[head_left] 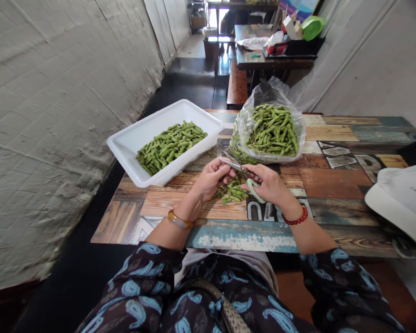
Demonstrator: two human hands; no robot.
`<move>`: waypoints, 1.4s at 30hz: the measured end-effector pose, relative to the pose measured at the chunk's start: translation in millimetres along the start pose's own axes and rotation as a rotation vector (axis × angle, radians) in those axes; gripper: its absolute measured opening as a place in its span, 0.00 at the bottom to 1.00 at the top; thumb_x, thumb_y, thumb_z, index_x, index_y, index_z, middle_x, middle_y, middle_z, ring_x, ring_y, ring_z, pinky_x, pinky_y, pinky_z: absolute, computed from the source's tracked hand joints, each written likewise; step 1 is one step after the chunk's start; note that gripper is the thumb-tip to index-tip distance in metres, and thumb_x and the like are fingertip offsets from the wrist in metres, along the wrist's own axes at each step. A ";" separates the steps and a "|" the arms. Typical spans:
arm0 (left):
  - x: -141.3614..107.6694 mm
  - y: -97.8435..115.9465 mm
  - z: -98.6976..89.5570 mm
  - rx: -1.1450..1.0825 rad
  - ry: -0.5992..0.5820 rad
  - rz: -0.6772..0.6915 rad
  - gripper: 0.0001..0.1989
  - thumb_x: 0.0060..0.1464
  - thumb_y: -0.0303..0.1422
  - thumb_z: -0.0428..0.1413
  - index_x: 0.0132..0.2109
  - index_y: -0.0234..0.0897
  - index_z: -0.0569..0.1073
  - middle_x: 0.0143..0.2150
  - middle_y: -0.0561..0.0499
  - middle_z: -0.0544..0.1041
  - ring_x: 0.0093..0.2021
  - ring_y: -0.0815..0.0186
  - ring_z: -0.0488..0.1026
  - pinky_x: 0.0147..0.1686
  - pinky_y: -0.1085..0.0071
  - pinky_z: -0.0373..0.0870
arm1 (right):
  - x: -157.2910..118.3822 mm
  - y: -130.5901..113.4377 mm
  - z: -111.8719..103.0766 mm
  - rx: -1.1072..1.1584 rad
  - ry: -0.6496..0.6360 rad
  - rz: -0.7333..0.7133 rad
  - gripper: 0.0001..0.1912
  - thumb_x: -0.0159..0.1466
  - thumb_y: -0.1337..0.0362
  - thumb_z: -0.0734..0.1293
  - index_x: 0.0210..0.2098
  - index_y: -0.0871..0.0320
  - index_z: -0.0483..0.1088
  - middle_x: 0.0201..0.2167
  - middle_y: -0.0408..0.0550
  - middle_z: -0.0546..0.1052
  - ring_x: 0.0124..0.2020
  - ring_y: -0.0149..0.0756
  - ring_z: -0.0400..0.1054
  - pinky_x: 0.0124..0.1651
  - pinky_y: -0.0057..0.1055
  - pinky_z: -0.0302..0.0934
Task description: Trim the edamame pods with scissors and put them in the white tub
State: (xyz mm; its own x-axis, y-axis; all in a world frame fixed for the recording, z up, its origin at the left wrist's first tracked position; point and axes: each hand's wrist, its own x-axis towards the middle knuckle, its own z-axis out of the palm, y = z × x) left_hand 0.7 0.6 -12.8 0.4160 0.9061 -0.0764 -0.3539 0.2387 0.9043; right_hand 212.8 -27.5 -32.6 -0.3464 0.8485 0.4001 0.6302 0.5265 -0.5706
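My right hand (pixel 267 183) is closed on a pair of scissors (pixel 253 188) with pale green handles; the blades point left toward my left hand. Curled near the blade tips, the fingers of my left hand (pixel 213 178) are pinched together, and whatever they hold is too small to make out. Beneath both hands lies a small heap of green soybean pods (pixel 234 192) on the table. A white plastic tub (pixel 125 143) at the left contains many pods (pixel 169 145). Beyond my right hand stands a clear plastic bag (pixel 241 127), its mouth wide, full of more pods (pixel 275 132).
The patchwork wood-pattern table (pixel 336 185) stretches to the right, where a white cap (pixel 398 196) sits near the edge. A pale brick wall (pixel 55 115) runs along the left. Behind are a wooden bench (pixel 237 83) and another table (pixel 249 60) with a black box (pixel 294 47).
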 end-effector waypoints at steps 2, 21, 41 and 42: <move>-0.1 0.0 0.0 -0.012 -0.005 0.001 0.18 0.47 0.40 0.66 0.39 0.35 0.70 0.27 0.54 0.75 0.20 0.76 0.62 0.20 0.78 0.51 | 0.0 -0.2 -0.1 0.008 -0.002 -0.001 0.27 0.59 0.53 0.72 0.56 0.55 0.69 0.37 0.48 0.73 0.32 0.36 0.68 0.37 0.34 0.69; 0.6 -2.3 -0.6 -0.064 -0.101 0.017 0.16 0.51 0.40 0.63 0.36 0.36 0.66 0.28 0.54 0.74 0.20 0.76 0.63 0.19 0.78 0.51 | -3.3 -0.3 7.4 0.008 0.032 -0.025 0.26 0.60 0.53 0.72 0.55 0.55 0.70 0.45 0.53 0.79 0.45 0.45 0.75 0.51 0.42 0.70; 3.4 -8.3 -5.8 0.789 -0.164 0.150 0.08 0.57 0.33 0.55 0.39 0.34 0.78 0.30 0.50 0.75 0.29 0.69 0.69 0.31 0.73 0.65 | 2.1 10.9 -2.4 0.021 0.199 0.082 0.23 0.59 0.55 0.71 0.51 0.60 0.76 0.47 0.53 0.81 0.47 0.46 0.77 0.53 0.39 0.71; 3.6 -11.7 -4.0 0.937 -0.195 0.203 0.08 0.57 0.31 0.55 0.39 0.34 0.79 0.32 0.49 0.76 0.33 0.67 0.71 0.36 0.71 0.66 | 2.3 10.3 -2.4 0.013 0.202 0.073 0.22 0.60 0.55 0.71 0.51 0.60 0.76 0.47 0.53 0.81 0.47 0.46 0.77 0.53 0.39 0.71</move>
State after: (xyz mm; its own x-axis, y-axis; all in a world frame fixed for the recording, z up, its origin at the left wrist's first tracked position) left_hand 3.0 2.5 -25.3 0.5816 0.8057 0.1120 0.3400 -0.3659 0.8664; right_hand 220.1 -20.2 -35.8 -0.1535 0.8570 0.4920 0.6390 0.4658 -0.6121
